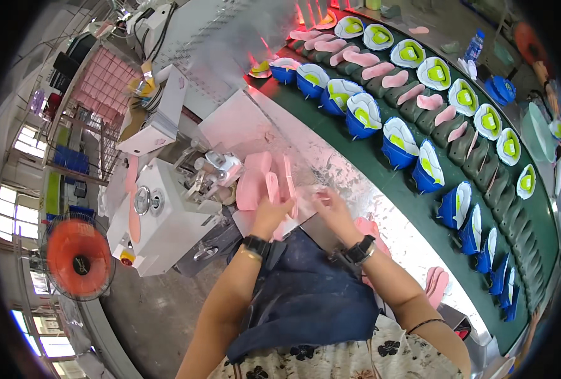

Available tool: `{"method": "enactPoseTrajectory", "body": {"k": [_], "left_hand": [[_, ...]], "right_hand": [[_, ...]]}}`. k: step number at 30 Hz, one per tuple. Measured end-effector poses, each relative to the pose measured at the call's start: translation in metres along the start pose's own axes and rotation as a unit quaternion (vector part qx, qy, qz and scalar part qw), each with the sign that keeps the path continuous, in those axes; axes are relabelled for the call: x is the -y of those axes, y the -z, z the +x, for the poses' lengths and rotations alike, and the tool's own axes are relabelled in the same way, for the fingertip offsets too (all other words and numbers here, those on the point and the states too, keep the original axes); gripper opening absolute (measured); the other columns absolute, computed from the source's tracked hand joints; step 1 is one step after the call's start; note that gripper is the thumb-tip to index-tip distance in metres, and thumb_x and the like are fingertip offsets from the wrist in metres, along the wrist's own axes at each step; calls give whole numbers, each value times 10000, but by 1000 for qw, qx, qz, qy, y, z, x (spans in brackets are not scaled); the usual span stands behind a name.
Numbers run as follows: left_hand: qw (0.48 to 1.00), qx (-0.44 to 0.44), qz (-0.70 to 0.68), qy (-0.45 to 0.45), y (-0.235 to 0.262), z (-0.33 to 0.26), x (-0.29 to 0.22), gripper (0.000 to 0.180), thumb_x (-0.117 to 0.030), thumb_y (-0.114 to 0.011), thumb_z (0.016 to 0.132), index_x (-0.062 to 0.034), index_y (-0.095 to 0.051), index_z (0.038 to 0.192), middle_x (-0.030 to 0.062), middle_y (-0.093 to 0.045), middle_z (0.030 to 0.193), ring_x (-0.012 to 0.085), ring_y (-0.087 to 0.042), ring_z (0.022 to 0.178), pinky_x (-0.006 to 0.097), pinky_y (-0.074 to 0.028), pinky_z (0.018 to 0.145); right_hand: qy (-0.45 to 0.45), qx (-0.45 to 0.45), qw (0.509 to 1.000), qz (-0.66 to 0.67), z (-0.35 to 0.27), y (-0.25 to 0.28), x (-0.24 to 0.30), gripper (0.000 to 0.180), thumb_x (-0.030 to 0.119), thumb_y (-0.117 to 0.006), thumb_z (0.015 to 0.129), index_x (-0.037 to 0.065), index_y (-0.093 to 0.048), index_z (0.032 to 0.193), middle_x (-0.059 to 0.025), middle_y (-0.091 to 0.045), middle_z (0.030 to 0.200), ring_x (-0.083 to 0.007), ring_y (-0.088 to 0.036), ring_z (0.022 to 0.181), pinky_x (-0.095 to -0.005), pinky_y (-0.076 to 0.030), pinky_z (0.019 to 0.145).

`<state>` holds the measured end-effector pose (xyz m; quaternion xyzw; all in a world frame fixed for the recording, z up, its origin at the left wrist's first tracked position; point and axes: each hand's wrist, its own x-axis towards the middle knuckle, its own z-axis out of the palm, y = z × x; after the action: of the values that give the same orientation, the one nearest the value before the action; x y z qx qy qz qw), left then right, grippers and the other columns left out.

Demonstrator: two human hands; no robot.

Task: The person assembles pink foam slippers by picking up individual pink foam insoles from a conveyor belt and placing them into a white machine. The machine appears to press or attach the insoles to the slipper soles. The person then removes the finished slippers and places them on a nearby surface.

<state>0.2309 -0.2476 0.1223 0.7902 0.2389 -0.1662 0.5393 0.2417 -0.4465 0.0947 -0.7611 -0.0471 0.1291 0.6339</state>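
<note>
My left hand (273, 211) is closed round a pink insole (272, 187), which stands up between its fingers. Against the fingertips of that hand is another narrow pink insole (289, 175), seen nearly edge-on. Just right of it, my right hand (332, 208) has its fingers bent together; what they pinch, if anything, is too small to make out. A stack of pink insoles (253, 181) lies just beyond my left hand, beside the white machine (163, 215) with metal rollers.
At right, a green conveyor belt (381, 158) carries blue-and-white shoe uppers (399, 144), dark soles and pink insoles. More pink insoles (436, 284) lie by my right forearm. An orange fan (78, 259) stands at left; a white box (160, 114) sits behind the machine.
</note>
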Motion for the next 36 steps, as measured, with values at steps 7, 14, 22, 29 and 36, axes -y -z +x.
{"method": "enactPoseTrajectory", "body": {"k": [7,14,22,29,36], "left_hand": [[960,97,-263,-13,16,-113,-16,249,-183,-689,851,-11,-620,1017,37,-634,846,115,-614,721,244,-516,635],[948,-182,-158,-207,57,-142,11,326,-53,-695,783,11,-560,1073,48,-633,868,115,-606,779,260,-499,693],[952,-209,7,-223,66,-166,7,314,-126,-649,813,-67,-566,1110,95,-632,848,227,-634,766,320,-493,716],[949,-217,27,-227,73,-175,7,312,-105,-639,810,-36,-553,1102,91,-629,839,221,-633,754,312,-493,709],[947,-219,-25,-235,74,-182,10,294,-96,-629,819,-42,-549,1097,76,-621,807,189,-620,727,302,-492,696]], "right_hand": [[-212,157,882,390,-32,-33,50,322,260,-572,942,-1,-549,1127,-64,-629,973,-142,-621,848,-270,-507,765],[-145,98,899,401,-56,-53,59,256,125,-632,900,1,-517,1092,-56,-644,963,-95,-619,858,-225,-498,760],[-125,146,920,342,-79,-75,93,304,105,-623,906,-16,-488,1150,-64,-641,983,-91,-616,870,-210,-497,768],[-131,157,923,327,-86,-83,99,313,118,-623,909,-28,-486,1150,-55,-649,964,-75,-615,834,-186,-483,732],[-107,130,943,289,-89,-85,91,238,142,-615,915,19,-495,1079,-26,-612,937,-71,-588,849,-199,-463,759]]}}
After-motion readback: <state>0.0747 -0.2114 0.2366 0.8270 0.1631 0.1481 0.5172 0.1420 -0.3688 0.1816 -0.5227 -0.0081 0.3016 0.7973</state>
